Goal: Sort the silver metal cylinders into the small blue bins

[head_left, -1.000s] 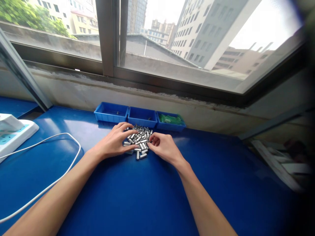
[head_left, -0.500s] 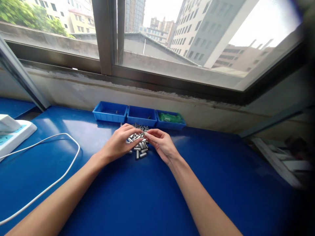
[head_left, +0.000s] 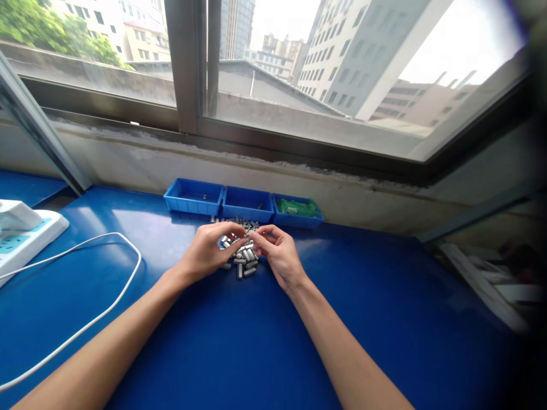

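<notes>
A loose pile of short, silvery metal pieces (head_left: 240, 270) lies on the blue tabletop. Over it, my left hand (head_left: 209, 247) arches in from the left with thumb and forefinger drawn together on a small metal piece (head_left: 247, 234). My right hand (head_left: 282, 256) meets it from the right, its thumb and fingertips closed at the same piece. The piece is tiny and partly covered by the fingers, so its exact shape cannot be made out. Part of the pile is hidden behind both hands.
Three blue bins stand in a row behind the pile: left (head_left: 194, 205), middle (head_left: 248, 213) and right (head_left: 299, 221), the last with green material inside. A white power strip (head_left: 55, 223) and white cable (head_left: 135, 267) lie at left. A window (head_left: 299, 131) rises behind.
My right hand has turned slightly and its fingers are a little more spread. Both hands stay together over the pile. The whole view has shifted a little.
</notes>
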Motion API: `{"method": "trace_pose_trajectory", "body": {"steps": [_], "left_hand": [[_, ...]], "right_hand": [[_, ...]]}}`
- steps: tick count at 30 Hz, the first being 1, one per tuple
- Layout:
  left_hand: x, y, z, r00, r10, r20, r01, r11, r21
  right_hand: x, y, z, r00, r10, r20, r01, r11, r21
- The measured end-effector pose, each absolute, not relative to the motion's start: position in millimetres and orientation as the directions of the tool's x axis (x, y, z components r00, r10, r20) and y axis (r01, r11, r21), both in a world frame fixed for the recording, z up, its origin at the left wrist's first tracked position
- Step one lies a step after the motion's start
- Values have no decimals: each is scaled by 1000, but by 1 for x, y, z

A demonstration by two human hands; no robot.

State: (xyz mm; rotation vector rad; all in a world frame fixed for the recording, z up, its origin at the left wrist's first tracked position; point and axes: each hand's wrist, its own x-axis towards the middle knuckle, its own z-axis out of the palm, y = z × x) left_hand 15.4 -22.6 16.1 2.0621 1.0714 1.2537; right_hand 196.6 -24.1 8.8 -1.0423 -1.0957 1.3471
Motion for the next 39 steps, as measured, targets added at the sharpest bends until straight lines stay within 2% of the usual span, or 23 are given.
{"method": "trace_pose_trajectory", "body": {"steps": [4,7,9,12,17,21,24,27,30,32,39], "left_hand": [[9,-11,18,-56,929,366,144,-355,924],[-3,7,16,-295,915,273,15,-282,959],[-10,18,12,-377,891,255,-11,-279,960],[-13,28,6,-385,893,234,-68,-280,958],[-9,25,5,-294,925,240,-85,-276,957],[-6,14,6,-153,930,335,157,-311,937],[-6,6,4,33,905,425,366,-406,837],[-9,-2,7,270,837,476,481,-545,687],[-12,-8,14,504,757,416,489,-647,585],[-13,-11,19,582,724,369,487,-675,555],[-14,-12,22,642,696,323,497,-698,515]], "right_hand": [[194,-24,7,-8,1000,3,-175,1,-985],[194,-25,8,-29,999,16,-137,12,-991],[194,-26,9,-34,999,17,-117,13,-993],[195,-26,10,-43,999,21,-97,17,-995],[196,-26,8,-59,997,45,-36,43,-998],[196,-29,9,-90,984,151,182,165,-969],[195,-34,11,-178,954,240,387,292,-874],[194,-37,13,-278,916,288,500,394,-771],[194,-38,12,-317,900,298,536,430,-727],[195,-38,11,-304,902,306,543,428,-723],[195,-37,11,-275,907,318,507,418,-754]]}}
